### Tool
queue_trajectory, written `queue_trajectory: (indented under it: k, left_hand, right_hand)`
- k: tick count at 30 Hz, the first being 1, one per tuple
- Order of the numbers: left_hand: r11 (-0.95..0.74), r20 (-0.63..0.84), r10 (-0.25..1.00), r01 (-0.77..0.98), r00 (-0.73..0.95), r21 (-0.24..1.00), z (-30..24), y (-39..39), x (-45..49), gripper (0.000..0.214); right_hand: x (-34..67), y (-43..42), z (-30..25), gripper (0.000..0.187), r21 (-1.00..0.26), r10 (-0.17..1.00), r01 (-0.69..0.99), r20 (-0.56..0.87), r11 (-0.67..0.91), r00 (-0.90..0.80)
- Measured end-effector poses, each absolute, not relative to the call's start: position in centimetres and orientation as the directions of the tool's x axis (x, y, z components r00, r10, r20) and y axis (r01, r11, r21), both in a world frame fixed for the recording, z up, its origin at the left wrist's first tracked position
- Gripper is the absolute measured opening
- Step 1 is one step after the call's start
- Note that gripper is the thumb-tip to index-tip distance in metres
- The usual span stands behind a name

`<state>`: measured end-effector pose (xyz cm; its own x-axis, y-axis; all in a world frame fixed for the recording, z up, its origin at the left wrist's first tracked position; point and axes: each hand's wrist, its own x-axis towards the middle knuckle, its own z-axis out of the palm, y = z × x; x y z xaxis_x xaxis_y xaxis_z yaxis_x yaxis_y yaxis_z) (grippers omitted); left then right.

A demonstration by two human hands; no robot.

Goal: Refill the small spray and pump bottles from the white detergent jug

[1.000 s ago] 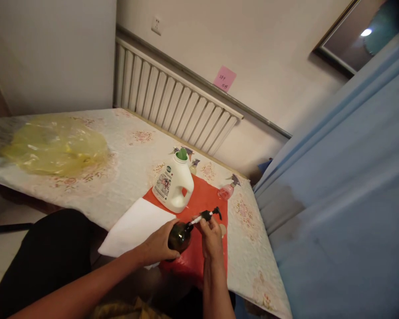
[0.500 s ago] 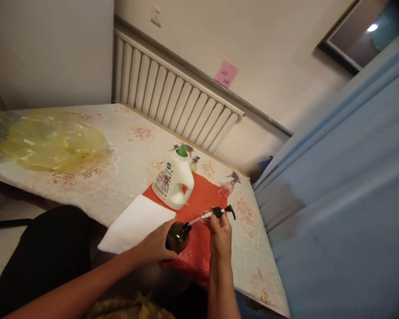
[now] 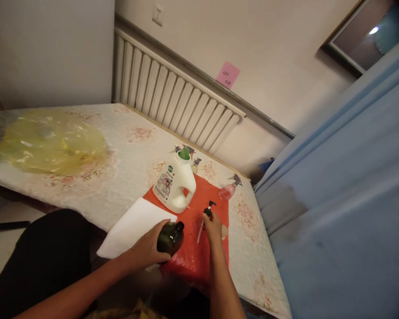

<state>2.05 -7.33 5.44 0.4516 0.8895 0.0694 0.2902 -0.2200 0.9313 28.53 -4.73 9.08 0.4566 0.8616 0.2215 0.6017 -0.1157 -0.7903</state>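
A flowered tablecloth (image 3: 129,173) is being covered, in the head view, by a red sheet (image 3: 193,254) beneath a white jug (image 3: 175,179). In front of the jug, a dark bottle (image 3: 171,240) is being gripped by the left hand (image 3: 150,249); a black pump (image 3: 207,212), clear of the bottle, is being held by the right hand (image 3: 214,228), near-right of the jug.

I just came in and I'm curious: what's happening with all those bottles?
Someone sitting at the table has a dark bottle in their left-hand grip, tilted, with its neck open. Their right-hand grip holds a black pump, out of the bottle, its pale tube pointing down. A big white jug with something green in its mouth stands on a red sheet in front of them. A pink spray bottle stands farther right.
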Motion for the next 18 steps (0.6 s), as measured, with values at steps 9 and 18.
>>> queue_trajectory:
  k: [9, 18]
  left_hand:
    - [-0.229, 0.079, 0.8, 0.18, 0.595, 0.957, 8.6, -1.2, 0.4, 0.096]
    - [-0.211, 0.089, 0.654, 0.069, 0.751, 0.975, 8.5, 4.0, -0.3, 0.101]
  right_hand:
    - [26.2, -3.2, 5.5, 0.022, -0.471, 0.873, 0.78, 0.043, -0.411, 0.486]
    - [25.4, -2.5, 7.7, 0.048, -0.485, 0.889, 0.816, 0.15, -0.314, 0.432]
